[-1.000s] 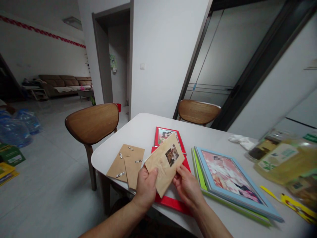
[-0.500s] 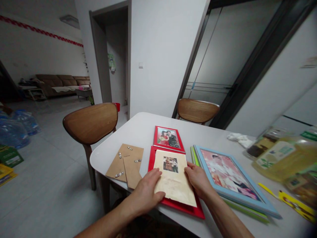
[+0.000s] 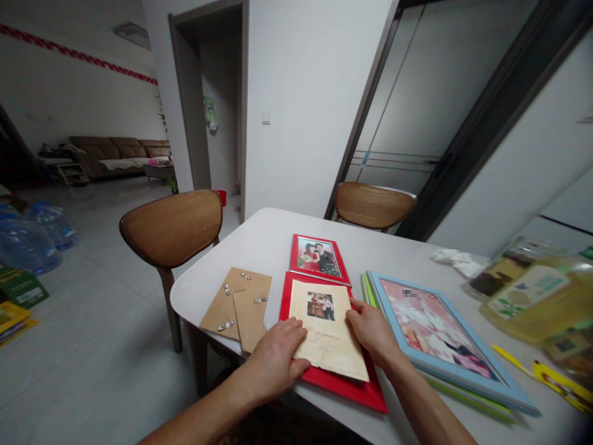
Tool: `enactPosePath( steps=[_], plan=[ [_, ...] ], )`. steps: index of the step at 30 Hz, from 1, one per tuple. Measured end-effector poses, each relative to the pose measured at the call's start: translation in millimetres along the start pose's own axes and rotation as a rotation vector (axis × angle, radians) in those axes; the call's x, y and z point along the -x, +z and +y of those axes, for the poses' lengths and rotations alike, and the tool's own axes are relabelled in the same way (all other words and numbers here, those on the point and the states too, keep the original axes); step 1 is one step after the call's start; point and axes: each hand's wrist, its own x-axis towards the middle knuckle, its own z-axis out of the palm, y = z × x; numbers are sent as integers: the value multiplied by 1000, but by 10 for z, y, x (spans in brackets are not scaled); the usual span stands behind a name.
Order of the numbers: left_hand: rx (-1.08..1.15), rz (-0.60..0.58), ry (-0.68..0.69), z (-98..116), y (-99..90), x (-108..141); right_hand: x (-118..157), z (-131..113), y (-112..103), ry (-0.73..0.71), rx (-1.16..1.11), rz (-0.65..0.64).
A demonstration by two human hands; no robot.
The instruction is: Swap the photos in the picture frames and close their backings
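A cream paper sheet [image 3: 331, 349] with a small printed photo lies over a red picture frame [image 3: 345, 389] at the table's near edge. My left hand [image 3: 279, 347] rests along the sheet's left edge, fingers stretched out together and thumb apart on its lower part. On the opposite edge, my right hand [image 3: 372, 327] pinches the sheet, its thumb on top and the other fingers partly hidden. Beyond the sheet lies a smaller red frame [image 3: 344, 272] holding a photo of a couple. Brown backing boards [image 3: 252, 318] with metal clips lie left of my left hand.
To the right, a light blue picture frame [image 3: 512, 392] lies on a green one [image 3: 463, 394]. Farther right are a yellow cutter [image 3: 558, 384], a bottle of yellow liquid [image 3: 528, 303] and a white cloth [image 3: 456, 261]. Wooden chairs [image 3: 173, 225] stand around the white table [image 3: 266, 228].
The view has shifted slightly, so everything sits a little further right. Both hands keep nearly the same place on the sheet, which lies almost unchanged on the red frame.
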Motion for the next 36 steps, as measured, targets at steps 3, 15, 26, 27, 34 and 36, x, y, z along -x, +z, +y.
enactPosePath(
  steps=[3,15,26,27,34,36],
  plan=[
    [-29,5,14,0,-2,-4,1,-26,-14,-10,131,9],
    [-111,-3,46,71,21,-25,17,-42,-63,-30,261,1],
    [-69,12,42,63,37,-19,105,-134,-26,-43,494,-44],
    [-73,10,44,64,34,-18,115,-131,-17,-43,518,-42],
    [-124,8,59,70,58,-28,149,-110,30,-61,556,34],
    [-112,3,65,75,58,-16,139,-108,20,-79,583,22]
  ],
)
